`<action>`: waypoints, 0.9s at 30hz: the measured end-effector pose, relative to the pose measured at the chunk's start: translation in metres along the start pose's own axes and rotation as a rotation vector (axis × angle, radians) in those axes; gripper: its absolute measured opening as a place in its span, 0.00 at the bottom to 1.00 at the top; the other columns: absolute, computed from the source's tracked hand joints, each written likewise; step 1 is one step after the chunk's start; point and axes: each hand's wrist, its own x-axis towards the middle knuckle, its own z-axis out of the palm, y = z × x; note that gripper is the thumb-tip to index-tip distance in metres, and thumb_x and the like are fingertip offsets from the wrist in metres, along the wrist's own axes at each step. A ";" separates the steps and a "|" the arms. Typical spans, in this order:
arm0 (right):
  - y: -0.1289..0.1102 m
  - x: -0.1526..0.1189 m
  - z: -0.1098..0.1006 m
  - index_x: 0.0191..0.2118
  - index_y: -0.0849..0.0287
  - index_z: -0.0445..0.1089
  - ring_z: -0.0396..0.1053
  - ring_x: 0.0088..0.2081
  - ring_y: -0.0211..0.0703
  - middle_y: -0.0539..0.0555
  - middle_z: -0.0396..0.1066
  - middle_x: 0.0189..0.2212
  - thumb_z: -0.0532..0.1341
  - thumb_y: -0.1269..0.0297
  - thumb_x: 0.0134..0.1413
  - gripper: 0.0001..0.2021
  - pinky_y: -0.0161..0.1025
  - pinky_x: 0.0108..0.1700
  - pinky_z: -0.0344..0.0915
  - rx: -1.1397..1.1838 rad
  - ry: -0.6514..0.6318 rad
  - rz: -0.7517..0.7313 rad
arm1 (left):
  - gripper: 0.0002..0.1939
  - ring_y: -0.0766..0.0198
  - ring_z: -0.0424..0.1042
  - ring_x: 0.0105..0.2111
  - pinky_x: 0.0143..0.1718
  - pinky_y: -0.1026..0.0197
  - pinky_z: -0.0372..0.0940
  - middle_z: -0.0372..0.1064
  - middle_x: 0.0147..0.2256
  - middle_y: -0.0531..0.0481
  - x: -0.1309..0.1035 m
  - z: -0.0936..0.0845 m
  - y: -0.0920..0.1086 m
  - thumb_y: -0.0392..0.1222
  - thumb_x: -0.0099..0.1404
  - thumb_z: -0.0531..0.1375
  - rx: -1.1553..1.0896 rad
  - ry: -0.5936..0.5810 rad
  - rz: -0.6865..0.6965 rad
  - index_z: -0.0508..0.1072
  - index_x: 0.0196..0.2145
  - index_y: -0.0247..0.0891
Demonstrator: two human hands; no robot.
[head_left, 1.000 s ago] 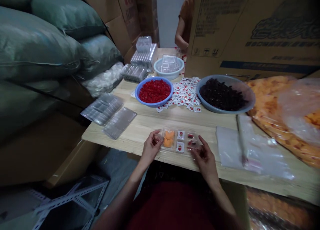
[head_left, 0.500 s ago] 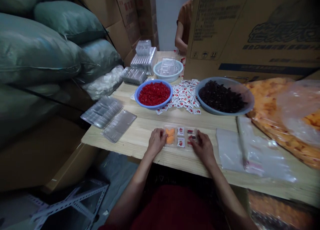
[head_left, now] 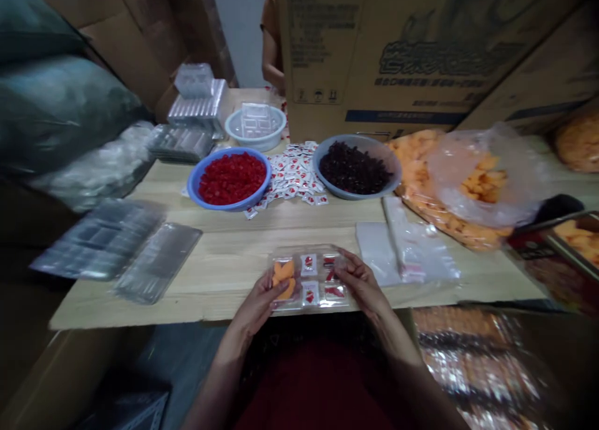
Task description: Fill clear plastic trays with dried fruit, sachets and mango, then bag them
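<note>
A clear plastic tray (head_left: 296, 300) is held at the table's front edge, with orange pieces at its left, two small printed packets in the middle and red and dark pieces at its right. My left hand (head_left: 256, 304) grips its left side, thumb over the orange pieces. On the right side, my right hand (head_left: 362, 281) holds the tray with its fingers over the upper corner. Beyond it stand a blue basin of red pieces (head_left: 234, 179), a heap of printed packets (head_left: 292, 173) and a basin of dark pieces (head_left: 355, 168).
Clear trays (head_left: 159, 261) lie at the left, and more stacks (head_left: 196, 108) stand at the back left. Flat plastic bags (head_left: 377, 249) and a large bag of orange pieces (head_left: 421, 161) are at the right. A big carton (head_left: 322, 118) stands behind; a person's arm (head_left: 271, 58) shows beside it.
The view has turned to the right. Both hands have drawn the tray closer to the front edge and now grip it by its sides. A carton of packed trays shows more at the lower right.
</note>
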 end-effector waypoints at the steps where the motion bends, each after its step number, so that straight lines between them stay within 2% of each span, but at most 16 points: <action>1: 0.000 -0.002 -0.002 0.59 0.53 0.67 0.76 0.37 0.47 0.53 0.80 0.38 0.74 0.58 0.44 0.35 0.45 0.43 0.72 -0.031 -0.015 -0.022 | 0.22 0.61 0.77 0.42 0.45 0.60 0.71 0.76 0.47 0.45 -0.002 0.002 -0.005 0.41 0.58 0.70 -0.012 -0.008 -0.030 0.73 0.49 0.38; 4: -0.003 -0.005 -0.015 0.61 0.54 0.66 0.75 0.38 0.46 0.52 0.78 0.38 0.71 0.56 0.48 0.33 0.44 0.44 0.71 -0.216 -0.016 -0.137 | 0.19 0.63 0.78 0.40 0.43 0.62 0.73 0.77 0.44 0.47 -0.003 0.006 -0.021 0.38 0.58 0.70 -0.062 0.062 -0.060 0.74 0.47 0.38; 6: -0.008 -0.005 -0.029 0.60 0.55 0.67 0.73 0.39 0.46 0.54 0.77 0.40 0.68 0.54 0.52 0.30 0.42 0.42 0.69 -0.434 0.086 -0.254 | 0.18 0.63 0.78 0.41 0.45 0.60 0.74 0.77 0.44 0.47 0.000 0.007 -0.027 0.37 0.58 0.70 -0.128 0.114 -0.039 0.74 0.47 0.38; 9: -0.014 -0.003 -0.051 0.56 0.57 0.70 0.70 0.39 0.47 0.59 0.74 0.44 0.62 0.53 0.60 0.22 0.43 0.39 0.67 -0.782 0.250 -0.415 | 0.18 0.61 0.78 0.42 0.47 0.56 0.75 0.77 0.44 0.48 0.005 0.006 -0.024 0.34 0.58 0.68 -0.234 0.174 0.030 0.74 0.47 0.38; 12: -0.015 0.001 -0.061 0.49 0.60 0.74 0.69 0.41 0.52 0.62 0.71 0.44 0.63 0.56 0.59 0.16 0.47 0.44 0.66 -1.174 0.282 -0.484 | 0.19 0.61 0.79 0.41 0.45 0.57 0.76 0.77 0.44 0.47 0.005 0.004 -0.013 0.30 0.59 0.66 -0.280 0.215 0.082 0.73 0.48 0.37; 15: -0.013 0.006 -0.054 0.42 0.62 0.75 0.67 0.45 0.57 0.66 0.70 0.44 0.65 0.64 0.55 0.10 0.47 0.46 0.65 -1.611 0.309 -0.401 | 0.18 0.61 0.79 0.41 0.41 0.60 0.77 0.77 0.44 0.45 0.003 0.004 -0.005 0.29 0.61 0.64 -0.298 0.226 0.091 0.72 0.49 0.37; 18: -0.017 0.011 -0.044 0.43 0.65 0.74 0.68 0.46 0.55 0.66 0.71 0.43 0.59 0.70 0.59 0.09 0.42 0.42 0.64 -1.861 0.271 -0.237 | 0.21 0.60 0.79 0.41 0.39 0.63 0.77 0.77 0.45 0.44 0.002 0.005 -0.003 0.27 0.61 0.63 -0.323 0.231 0.089 0.71 0.51 0.36; 23: -0.041 0.024 -0.047 0.40 0.63 0.76 0.73 0.42 0.49 0.63 0.75 0.40 0.54 0.67 0.64 0.13 0.37 0.39 0.63 -1.925 0.131 0.005 | 0.21 0.59 0.79 0.42 0.46 0.57 0.75 0.77 0.45 0.43 0.004 0.005 -0.005 0.26 0.60 0.63 -0.368 0.245 0.096 0.71 0.51 0.34; 27: -0.056 0.032 -0.054 0.38 0.61 0.76 0.74 0.42 0.47 0.60 0.75 0.38 0.56 0.64 0.64 0.12 0.36 0.39 0.63 -1.912 0.103 0.017 | 0.19 0.58 0.79 0.42 0.48 0.56 0.75 0.77 0.45 0.42 0.009 0.003 -0.005 0.26 0.61 0.62 -0.369 0.241 0.102 0.72 0.50 0.34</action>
